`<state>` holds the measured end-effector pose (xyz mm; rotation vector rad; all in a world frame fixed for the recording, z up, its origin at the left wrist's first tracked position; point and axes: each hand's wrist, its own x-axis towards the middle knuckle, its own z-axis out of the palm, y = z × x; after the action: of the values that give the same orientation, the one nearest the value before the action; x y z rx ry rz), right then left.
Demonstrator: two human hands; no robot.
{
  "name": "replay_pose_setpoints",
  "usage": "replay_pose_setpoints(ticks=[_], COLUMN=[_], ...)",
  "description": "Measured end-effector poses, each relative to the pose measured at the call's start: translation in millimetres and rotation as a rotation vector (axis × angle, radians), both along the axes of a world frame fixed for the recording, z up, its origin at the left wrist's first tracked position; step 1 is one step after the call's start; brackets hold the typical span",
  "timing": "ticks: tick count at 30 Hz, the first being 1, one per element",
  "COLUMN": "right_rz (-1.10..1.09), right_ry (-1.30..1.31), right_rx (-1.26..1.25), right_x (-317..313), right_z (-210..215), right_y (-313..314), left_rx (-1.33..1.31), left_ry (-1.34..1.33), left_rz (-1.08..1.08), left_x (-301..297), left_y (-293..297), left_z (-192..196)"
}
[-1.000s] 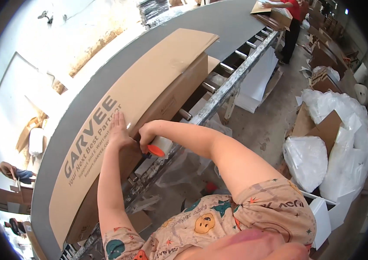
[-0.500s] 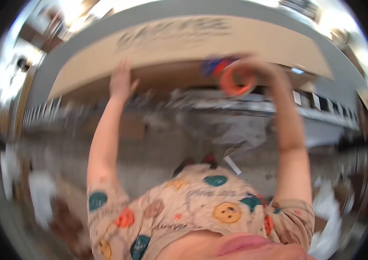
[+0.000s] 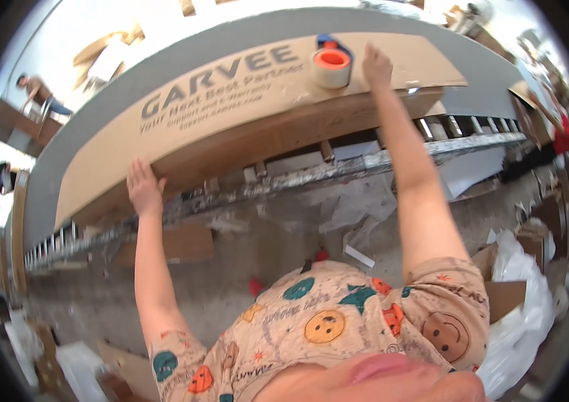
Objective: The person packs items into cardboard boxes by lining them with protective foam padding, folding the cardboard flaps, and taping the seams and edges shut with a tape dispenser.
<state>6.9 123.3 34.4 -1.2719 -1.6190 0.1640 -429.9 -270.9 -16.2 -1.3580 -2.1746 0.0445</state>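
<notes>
A long flat cardboard box [image 3: 244,100] lies along a roller conveyor [image 3: 365,161], stretching from nine o'clock up to one o'clock in the view. The left hand [image 3: 142,187] sits at about nine o'clock, fingers spread flat against the box's near edge, gripping nothing. The right hand [image 3: 377,65] is at about one o'clock, resting on top of the box with its fingers down on the cardboard; whether they are curled or flat cannot be told. Just beside it, toward twelve o'clock, a tape dispenser [image 3: 332,63] with a tan roll and orange core stands on the box lid, apart from the hand. The step in hand looks like steadying and squaring the box on the rollers. To do it well, the left palm should press evenly so the long carton does not swing, and the right hand should hold the lid flat without knocking the dispenser off. Crumpled plastic wrap [image 3: 358,208] litters the floor below.
</notes>
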Motion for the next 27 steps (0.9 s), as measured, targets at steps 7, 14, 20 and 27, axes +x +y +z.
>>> replay_pose_setpoints(ticks=[7, 14, 20, 27], right_rz=[0.554, 0.293, 0.58, 0.935], right_ry=[-0.25, -0.554, -0.467, -0.976], right_rx=[-0.303, -0.344, -0.092, 0.121], right_x=[-136, -245, -327, -449], right_z=[-33, -8, 18, 20], right_y=[-253, -267, -288, -278], left_rx=[0.08, 0.087, 0.405, 0.377], left_ry=[0.093, -0.073, -0.223, -0.16], left_rz=[-0.193, -0.272, -0.635, -0.3], left_x=[-31, -38, -102, -188], left_y=[0, -1, -72, -123], left_z=[-4, -12, -26, -33])
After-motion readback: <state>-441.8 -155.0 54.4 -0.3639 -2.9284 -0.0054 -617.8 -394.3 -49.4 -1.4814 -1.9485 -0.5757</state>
